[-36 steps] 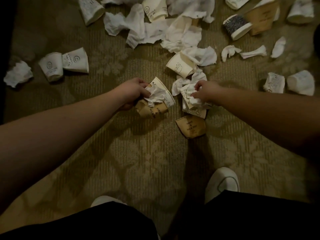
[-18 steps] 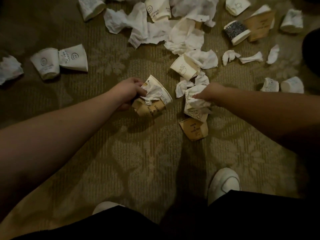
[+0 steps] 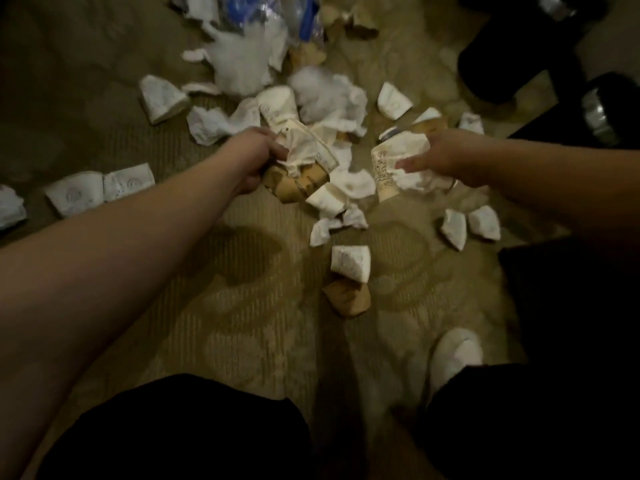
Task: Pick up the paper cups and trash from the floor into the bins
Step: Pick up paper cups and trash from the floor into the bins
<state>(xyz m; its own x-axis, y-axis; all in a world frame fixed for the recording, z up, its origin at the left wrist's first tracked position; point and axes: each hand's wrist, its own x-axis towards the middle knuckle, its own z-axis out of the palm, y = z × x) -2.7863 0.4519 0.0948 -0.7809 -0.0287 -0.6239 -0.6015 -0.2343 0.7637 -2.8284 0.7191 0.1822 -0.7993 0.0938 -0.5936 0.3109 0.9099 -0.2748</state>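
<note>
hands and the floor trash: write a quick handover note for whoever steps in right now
Left hand grips a bundle of crumpled cups and tissue.
Right hand holds a white cup with tissue.
Both loads are off the carpet, not yet binned.
Dark bins stand far right.
Left to do: bin both loads, then collect the remaining cups, such as the white cup and brown cup near the shoe.

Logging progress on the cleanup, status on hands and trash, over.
Left hand grips cups and tissue. Right hand grips a white cup with tissue. Many cups still on carpet. Dark bins far right.
</note>
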